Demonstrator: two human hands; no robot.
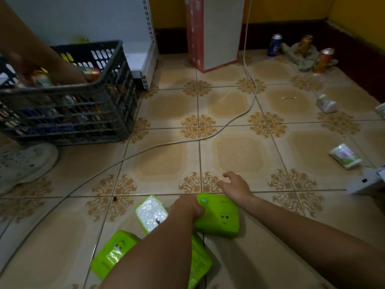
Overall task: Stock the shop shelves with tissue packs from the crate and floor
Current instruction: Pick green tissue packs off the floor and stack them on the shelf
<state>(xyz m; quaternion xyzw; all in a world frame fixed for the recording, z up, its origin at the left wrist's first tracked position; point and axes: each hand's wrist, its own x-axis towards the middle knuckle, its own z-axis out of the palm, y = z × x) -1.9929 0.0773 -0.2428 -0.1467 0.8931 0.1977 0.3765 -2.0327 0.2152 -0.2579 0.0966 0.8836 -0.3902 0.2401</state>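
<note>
The left hand (187, 207) has its fingers curled round the left edge of a green tissue pack (220, 217). Just beyond the grip, the right hand (235, 186) hangs with fingers loosely spread, holding nothing. A white-faced pack (151, 212) lies immediately left of the grip, a second green pack (113, 252) nearer the person, the crate (68, 109) well away up-left

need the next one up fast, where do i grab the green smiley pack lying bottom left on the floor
Probably across its short width, fingers coming down from above. The green smiley pack lies flat, face up, skewed on the floor, with bare tile along its left long side. The right hand is open and free; the left hand grips a second green pack.
</note>
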